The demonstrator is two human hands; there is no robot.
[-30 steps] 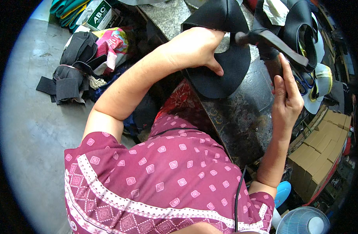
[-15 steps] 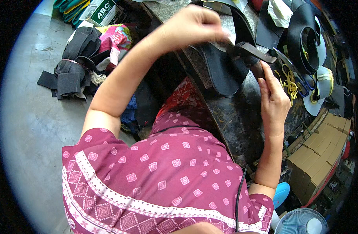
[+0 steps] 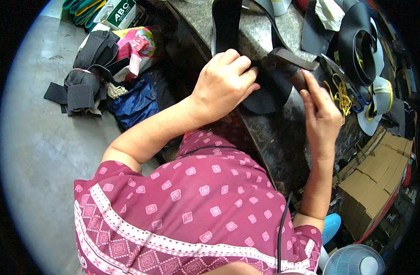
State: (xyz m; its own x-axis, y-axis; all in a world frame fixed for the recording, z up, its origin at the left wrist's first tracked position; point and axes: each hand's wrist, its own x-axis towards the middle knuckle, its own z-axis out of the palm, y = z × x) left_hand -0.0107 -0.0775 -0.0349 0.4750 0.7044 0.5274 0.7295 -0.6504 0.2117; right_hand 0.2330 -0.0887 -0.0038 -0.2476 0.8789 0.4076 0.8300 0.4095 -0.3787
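My right hand grips the dark handle of a hammer, its worn metal head over the workbench. My left hand is closed with its fingers curled in, at the bench's near left edge. What its fingertips pinch, if anything, is hidden. Behind that hand rises a wide black band of sheet material, looping over the bench top. A rounded black end lies beneath the hammer, close to the left thumb.
Scissors, yellow cord and rolled black sheets lie right of the hammer. A cardboard box and a fan stand lower right. Left of the bench are black cloth strips and a blue bag.
My left hand has come down and toward me from above the black material to the bench edge. The black band's left side now stands in sight. My right hand and hammer have barely moved.
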